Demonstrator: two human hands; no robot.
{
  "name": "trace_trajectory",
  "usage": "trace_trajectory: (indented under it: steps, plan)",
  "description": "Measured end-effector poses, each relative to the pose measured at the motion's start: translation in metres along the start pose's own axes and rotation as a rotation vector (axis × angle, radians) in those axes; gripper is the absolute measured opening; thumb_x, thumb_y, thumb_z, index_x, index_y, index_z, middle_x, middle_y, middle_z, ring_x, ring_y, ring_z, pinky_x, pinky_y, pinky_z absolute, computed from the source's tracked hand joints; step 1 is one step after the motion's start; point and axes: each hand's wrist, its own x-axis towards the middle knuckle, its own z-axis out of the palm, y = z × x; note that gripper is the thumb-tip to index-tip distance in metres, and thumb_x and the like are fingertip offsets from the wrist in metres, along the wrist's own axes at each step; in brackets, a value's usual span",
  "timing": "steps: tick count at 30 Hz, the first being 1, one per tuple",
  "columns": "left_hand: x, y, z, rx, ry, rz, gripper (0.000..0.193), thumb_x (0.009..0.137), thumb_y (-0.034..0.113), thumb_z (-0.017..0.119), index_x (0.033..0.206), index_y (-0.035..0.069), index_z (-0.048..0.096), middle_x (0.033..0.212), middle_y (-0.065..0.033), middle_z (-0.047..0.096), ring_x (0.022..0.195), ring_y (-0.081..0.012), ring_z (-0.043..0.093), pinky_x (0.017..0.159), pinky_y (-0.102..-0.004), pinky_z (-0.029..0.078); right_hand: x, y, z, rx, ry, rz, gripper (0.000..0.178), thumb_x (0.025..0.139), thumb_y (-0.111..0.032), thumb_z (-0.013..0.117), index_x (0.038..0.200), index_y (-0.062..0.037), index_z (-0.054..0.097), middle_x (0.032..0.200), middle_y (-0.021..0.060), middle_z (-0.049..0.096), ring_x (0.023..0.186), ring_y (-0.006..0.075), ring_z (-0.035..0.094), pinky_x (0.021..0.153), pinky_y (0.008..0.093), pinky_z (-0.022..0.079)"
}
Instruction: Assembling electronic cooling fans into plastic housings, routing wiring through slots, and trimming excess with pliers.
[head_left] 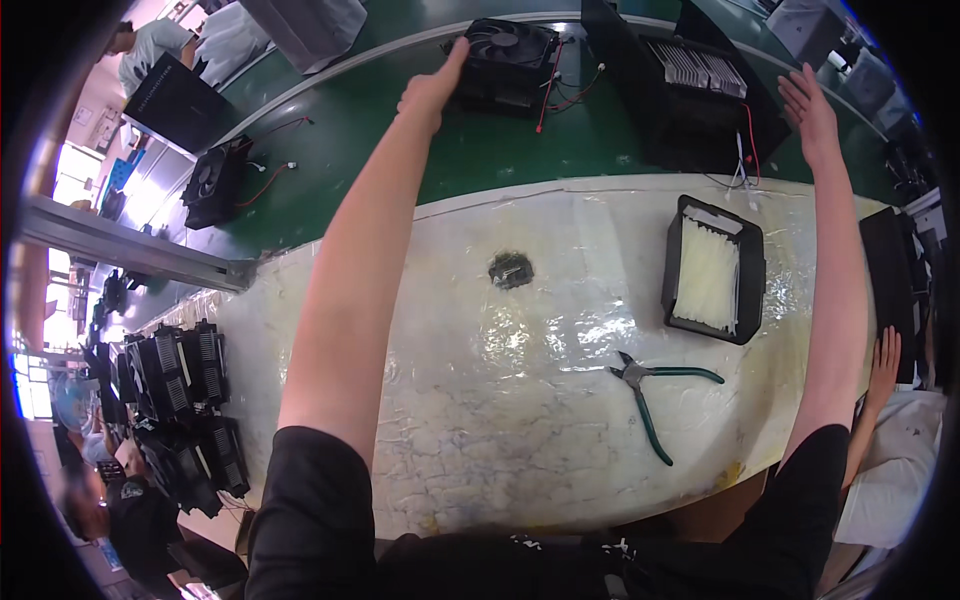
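Note:
On the green belt, my left hand (430, 95) is against the left edge of a black cooling fan unit (505, 45). One finger stretches along that edge; the others look curled and partly hidden. Red and dark wires (560, 95) trail from the unit's right side. My right hand (812, 115) reaches up with its fingers stretched, empty. It is beside a black housing (690, 125) that has silvery fins (697, 66) on top and loose wires at its right. Whether this hand touches the housing's side panel, I cannot tell.
Cutting pliers with green handles (645, 385) lie spread on the film-covered bench (470, 400). A black bin (672, 270) holds white cable ties. Another fan (208, 190) sits left on the belt. Black parts are stacked far left (175, 380). A co-worker's hand (885, 365) is at right.

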Motion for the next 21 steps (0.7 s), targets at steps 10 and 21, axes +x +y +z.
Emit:
trace_trajectory:
  steps: [10, 21]
  plan:
    - [-0.085, 0.081, 0.032, -0.873, -0.351, -0.286, 0.078, 0.052, 0.011, 0.09, 0.111, -0.016, 0.048, 0.102, -0.02, 0.063, 0.083, -0.0263, 0.067, 0.076, -0.0416, 0.059, -0.12, -0.068, -0.02, -0.249, 0.002, -0.325, 0.035, 0.097, -0.022, 0.059, 0.127, -0.0062, 0.06, 0.115, 0.0039, 0.067, 0.111, 0.011, 0.061, 0.094, 0.0233, 0.042]
    - [-0.254, 0.033, -0.238, -0.726, -0.258, 0.692, 0.076, 0.061, 0.017, 0.089, 0.125, 0.003, 0.051, 0.101, -0.0121, 0.066, 0.084, -0.0142, 0.062, 0.078, -0.0285, 0.05, -0.276, -0.141, 0.187, -0.499, -0.573, -0.859, 0.078, 0.081, -0.027, 0.076, 0.146, -0.0084, 0.037, 0.139, 0.01, 0.05, 0.126, 0.0198, 0.047, 0.107, 0.035, 0.035]
